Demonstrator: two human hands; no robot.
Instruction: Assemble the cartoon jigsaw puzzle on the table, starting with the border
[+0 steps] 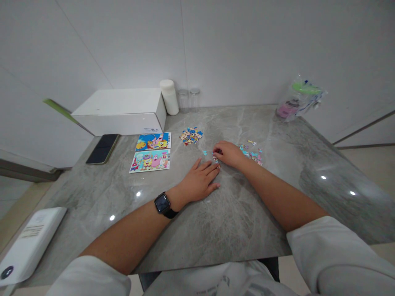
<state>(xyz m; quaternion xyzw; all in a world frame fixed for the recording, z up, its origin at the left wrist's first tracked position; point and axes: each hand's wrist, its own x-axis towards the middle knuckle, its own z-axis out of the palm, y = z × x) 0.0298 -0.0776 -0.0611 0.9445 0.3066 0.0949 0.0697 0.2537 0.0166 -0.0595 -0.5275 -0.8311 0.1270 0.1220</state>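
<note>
While hands (pixel 200 181) (pixel 230 154) touch pieces (pixel 215 159), 1 phone (pixel 103 149) lies apart

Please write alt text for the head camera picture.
A person's left hand and right hand are close together at small puzzle pieces on a grey table. Cartoon pictures, a phone and a white box lie to the left; more pieces lie nearby.

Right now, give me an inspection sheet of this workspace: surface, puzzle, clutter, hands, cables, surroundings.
Surface: grey table, marbled, with bright reflections.
Puzzle: printed pictures at left; pile right of them; loose pieces by the right wrist.
Clutter: phone, box, white bottle, two glasses, bagged cup, white device.
Hands: left hand palm down, fingers spread; right hand fingertips at small pieces, grip unclear.
Cables: apparently one at the device's near end, mostly out of frame.
Surroundings: pale wall behind.
</note>
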